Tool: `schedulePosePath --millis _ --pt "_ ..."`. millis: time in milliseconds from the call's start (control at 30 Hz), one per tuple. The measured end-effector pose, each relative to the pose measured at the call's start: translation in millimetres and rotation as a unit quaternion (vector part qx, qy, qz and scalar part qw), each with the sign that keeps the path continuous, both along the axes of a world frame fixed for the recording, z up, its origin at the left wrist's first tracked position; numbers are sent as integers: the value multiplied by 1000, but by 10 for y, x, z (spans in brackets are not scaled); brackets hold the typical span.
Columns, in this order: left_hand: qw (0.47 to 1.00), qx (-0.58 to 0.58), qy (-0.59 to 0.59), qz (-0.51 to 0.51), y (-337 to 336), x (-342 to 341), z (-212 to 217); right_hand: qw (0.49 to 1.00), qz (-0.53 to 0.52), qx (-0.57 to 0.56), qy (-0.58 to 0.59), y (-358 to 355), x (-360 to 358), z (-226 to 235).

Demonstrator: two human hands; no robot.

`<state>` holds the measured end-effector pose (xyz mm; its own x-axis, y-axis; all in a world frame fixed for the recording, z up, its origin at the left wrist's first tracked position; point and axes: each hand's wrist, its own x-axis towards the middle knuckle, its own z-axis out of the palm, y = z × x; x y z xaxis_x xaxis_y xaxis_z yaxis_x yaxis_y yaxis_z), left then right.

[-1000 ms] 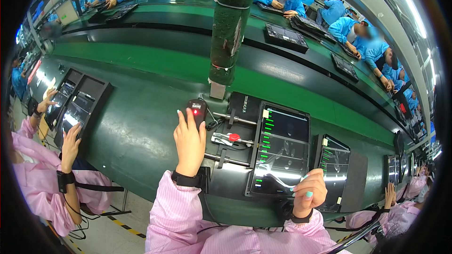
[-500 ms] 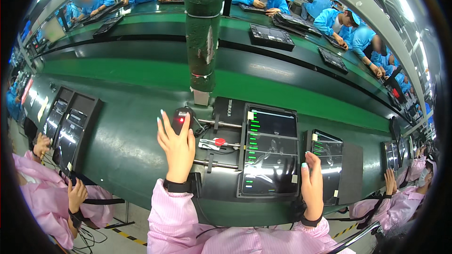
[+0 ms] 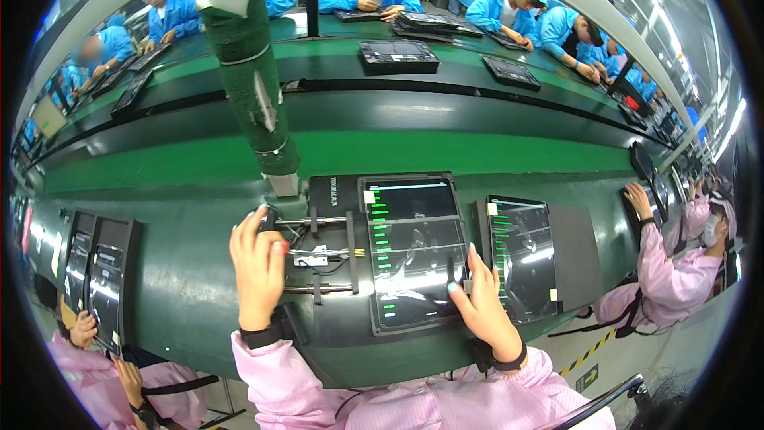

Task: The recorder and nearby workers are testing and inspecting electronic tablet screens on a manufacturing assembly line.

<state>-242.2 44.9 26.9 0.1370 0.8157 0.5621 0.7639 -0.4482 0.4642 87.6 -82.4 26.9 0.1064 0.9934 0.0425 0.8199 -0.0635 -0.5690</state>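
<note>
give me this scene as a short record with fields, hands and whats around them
setting: green conveyor line with workers seated on both sides
left hand: fingers on a small black device with a red button at the left end of a black fixture
right hand: resting on the lower right edge of a lit tablet screen lying in the fixture
beside it: second tablet to the right, screen lit
overhead: green wrapped post above the fixture
left neighbour: a person's hands at two dark tablets

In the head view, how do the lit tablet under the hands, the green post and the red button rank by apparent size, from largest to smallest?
1. Tablet
2. Green post, though it stands nearer the camera, so this rank is unsure
3. Red button, by far smallest, partly hidden by the left hand
</note>
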Motion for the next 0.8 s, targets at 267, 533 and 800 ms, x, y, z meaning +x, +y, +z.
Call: schedulePosePath --millis 267,533,800 --pt "997 -11 -81 10 -44 68 -165 995 -22 -7 97 169 59 -38" --pt "995 6 -92 27 -14 109 -249 900 67 96 420 60 181 243" --pt "994 -6 -105 23 -24 120 -272 662 -110 251 697 -69 -575 130"
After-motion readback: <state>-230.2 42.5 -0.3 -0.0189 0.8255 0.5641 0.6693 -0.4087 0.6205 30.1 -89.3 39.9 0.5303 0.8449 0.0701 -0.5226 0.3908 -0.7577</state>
